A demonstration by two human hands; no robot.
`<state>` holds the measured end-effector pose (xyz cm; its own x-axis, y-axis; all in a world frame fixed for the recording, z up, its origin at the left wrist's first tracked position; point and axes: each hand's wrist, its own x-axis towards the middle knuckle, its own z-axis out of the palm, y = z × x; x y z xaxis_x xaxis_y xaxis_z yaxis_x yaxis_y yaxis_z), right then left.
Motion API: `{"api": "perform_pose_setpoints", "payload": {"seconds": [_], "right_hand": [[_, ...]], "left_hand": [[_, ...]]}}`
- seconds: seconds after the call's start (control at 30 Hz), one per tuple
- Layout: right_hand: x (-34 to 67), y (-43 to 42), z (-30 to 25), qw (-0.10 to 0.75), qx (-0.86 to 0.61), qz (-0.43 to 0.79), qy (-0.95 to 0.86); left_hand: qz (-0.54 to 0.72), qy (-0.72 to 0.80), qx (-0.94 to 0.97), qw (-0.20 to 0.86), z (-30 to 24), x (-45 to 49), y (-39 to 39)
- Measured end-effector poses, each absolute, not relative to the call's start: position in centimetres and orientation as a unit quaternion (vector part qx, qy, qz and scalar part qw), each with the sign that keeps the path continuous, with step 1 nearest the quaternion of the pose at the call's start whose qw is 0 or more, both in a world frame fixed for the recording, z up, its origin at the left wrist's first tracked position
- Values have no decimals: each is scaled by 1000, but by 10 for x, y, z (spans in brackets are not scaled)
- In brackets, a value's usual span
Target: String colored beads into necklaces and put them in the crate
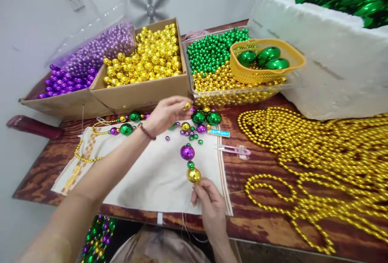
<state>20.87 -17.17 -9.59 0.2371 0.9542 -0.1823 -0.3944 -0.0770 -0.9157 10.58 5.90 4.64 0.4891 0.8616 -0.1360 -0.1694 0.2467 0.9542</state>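
Note:
My left hand is raised over the far edge of the white cloth, its fingertips pinching a gold bead. Nearer to me, my right hand is closed at the lower end of a short bead strand. On that strand are a large gold bead, a small green bead and a large purple bead. Loose small green beads and purple beads lie just beyond it. A finished-looking bead string runs along the cloth behind my left wrist.
Cardboard boxes hold purple beads and gold beads. A clear tub carries small beads and a yellow basket. Pink thread snips lie right of the cloth, before heaped gold bead chains. A foam box stands behind.

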Motion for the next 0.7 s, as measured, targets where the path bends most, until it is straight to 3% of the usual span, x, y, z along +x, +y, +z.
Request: {"api": "perform_pose_setpoints", "payload": {"seconds": [0.1, 0.23, 0.7], "right_hand": [[201, -169, -86, 598, -492, 555, -305], [190, -170, -79, 572, -517, 553, -317], [169, -165, -65, 516, -577, 533, -342]], "left_hand": [[398, 365, 337, 772, 13, 66, 11], [467, 350, 221, 781, -12, 41, -20], [541, 392, 188, 720, -15, 17, -34]]}}
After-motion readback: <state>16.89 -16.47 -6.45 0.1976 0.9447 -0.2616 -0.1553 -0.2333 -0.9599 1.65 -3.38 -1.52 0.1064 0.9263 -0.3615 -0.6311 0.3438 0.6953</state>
